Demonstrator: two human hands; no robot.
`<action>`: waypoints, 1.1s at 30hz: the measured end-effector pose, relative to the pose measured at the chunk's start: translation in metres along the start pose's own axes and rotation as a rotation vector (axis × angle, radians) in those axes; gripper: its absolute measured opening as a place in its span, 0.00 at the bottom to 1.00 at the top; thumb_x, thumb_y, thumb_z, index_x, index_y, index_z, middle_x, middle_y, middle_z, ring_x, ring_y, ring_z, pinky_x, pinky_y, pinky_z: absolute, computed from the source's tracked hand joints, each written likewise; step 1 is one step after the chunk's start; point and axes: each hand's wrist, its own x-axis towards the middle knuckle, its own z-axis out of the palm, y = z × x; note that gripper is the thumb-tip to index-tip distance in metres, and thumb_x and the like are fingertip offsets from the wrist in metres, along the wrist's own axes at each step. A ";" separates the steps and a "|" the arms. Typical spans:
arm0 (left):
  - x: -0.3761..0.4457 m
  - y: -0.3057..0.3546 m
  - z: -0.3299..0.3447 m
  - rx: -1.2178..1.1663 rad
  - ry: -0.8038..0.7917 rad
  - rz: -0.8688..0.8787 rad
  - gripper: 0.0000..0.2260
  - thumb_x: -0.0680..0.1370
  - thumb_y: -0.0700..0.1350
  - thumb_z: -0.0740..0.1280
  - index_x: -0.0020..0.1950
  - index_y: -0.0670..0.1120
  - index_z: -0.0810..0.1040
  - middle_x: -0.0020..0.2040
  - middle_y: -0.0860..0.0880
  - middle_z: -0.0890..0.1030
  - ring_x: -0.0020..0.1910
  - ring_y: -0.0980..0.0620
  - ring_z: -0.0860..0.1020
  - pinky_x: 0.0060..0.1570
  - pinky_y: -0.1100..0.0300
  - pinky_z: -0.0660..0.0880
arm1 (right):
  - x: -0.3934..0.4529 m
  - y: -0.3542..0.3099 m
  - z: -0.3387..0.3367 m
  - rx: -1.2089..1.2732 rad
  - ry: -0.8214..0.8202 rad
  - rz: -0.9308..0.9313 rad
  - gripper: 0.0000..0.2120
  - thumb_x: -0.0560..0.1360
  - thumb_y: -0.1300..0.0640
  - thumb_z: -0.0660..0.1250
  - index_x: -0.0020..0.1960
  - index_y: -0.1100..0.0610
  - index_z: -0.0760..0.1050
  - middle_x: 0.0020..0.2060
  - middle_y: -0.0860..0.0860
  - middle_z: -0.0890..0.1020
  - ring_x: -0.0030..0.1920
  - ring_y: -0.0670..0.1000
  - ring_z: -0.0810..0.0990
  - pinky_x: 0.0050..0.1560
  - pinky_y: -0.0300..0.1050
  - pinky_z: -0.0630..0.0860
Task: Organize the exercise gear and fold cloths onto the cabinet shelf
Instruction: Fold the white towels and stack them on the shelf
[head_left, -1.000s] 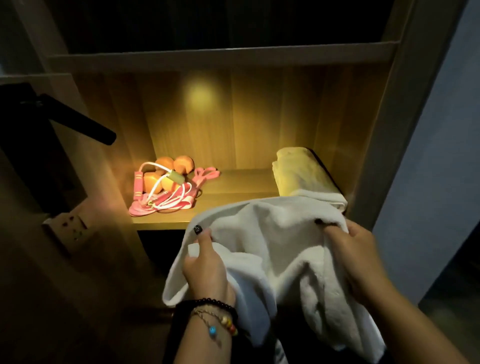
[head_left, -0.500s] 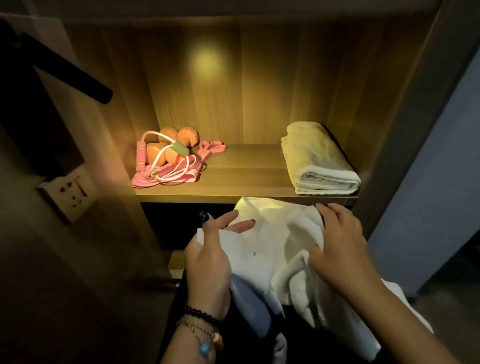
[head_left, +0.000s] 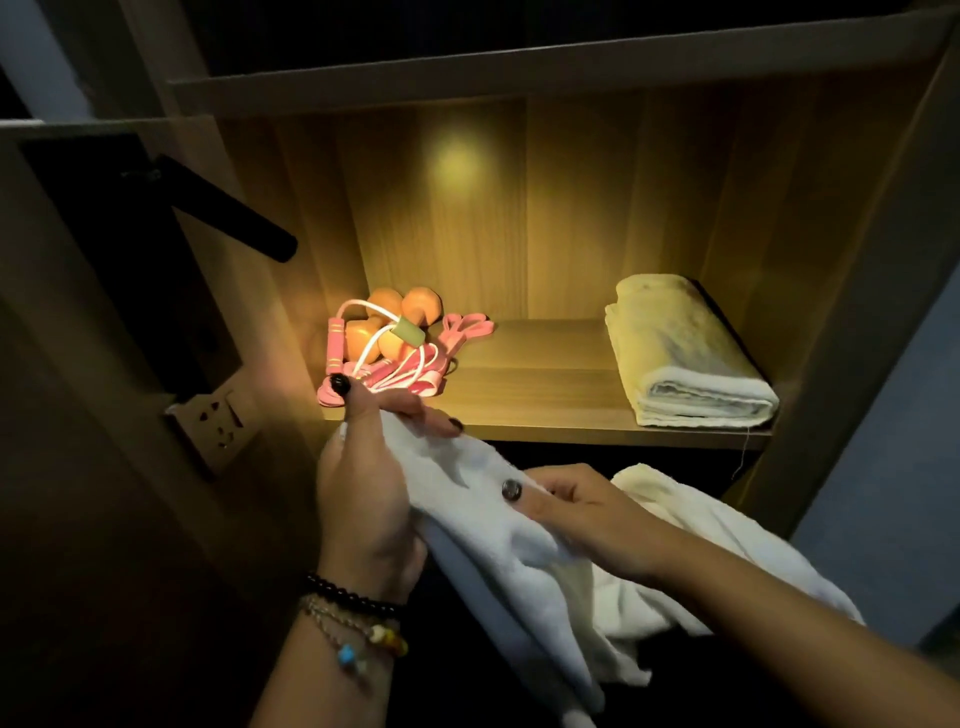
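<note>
A white cloth (head_left: 545, 561) hangs loose below the lit wooden shelf (head_left: 540, 410). My left hand (head_left: 363, 483) grips its upper left corner, just in front of the shelf edge. My right hand (head_left: 582, 509) pinches the cloth's top edge a little to the right, with the rest draping over my right forearm. On the shelf's right side lies a folded cream towel (head_left: 685, 353). At the shelf's left sit orange dumbbells (head_left: 395, 322) tangled with a pink skipping rope (head_left: 384, 369) and a pink resistance band (head_left: 465, 327).
A black bar handle (head_left: 228, 213) juts out at the left, with a wall socket (head_left: 213, 421) beneath it. The cabinet's right side panel (head_left: 852, 291) meets a blue wall. Bare shelf wood lies between the gear and the towel.
My left hand rose and closed on the cloth's corner near the shelf edge. My right hand slid left along the top edge toward it. The view tilted up slightly.
</note>
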 end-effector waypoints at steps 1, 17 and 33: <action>0.006 0.007 -0.003 -0.025 0.002 0.014 0.19 0.76 0.63 0.58 0.35 0.49 0.74 0.27 0.52 0.78 0.27 0.57 0.78 0.29 0.63 0.76 | 0.002 0.004 -0.004 -0.053 0.037 -0.009 0.20 0.74 0.44 0.65 0.30 0.55 0.67 0.28 0.44 0.66 0.30 0.44 0.63 0.30 0.37 0.60; 0.021 -0.004 0.024 0.426 -0.402 0.148 0.19 0.75 0.58 0.58 0.50 0.49 0.84 0.46 0.61 0.84 0.47 0.66 0.80 0.43 0.72 0.74 | 0.013 -0.052 -0.039 -0.278 0.533 -0.184 0.17 0.74 0.57 0.68 0.31 0.65 0.69 0.26 0.48 0.66 0.29 0.42 0.64 0.30 0.38 0.61; 0.028 -0.009 0.084 0.095 -0.374 -0.183 0.07 0.78 0.43 0.62 0.45 0.42 0.78 0.41 0.41 0.78 0.42 0.46 0.77 0.46 0.51 0.75 | 0.011 -0.028 -0.080 0.023 0.469 -0.048 0.26 0.68 0.40 0.66 0.30 0.63 0.69 0.26 0.50 0.67 0.28 0.45 0.62 0.28 0.37 0.58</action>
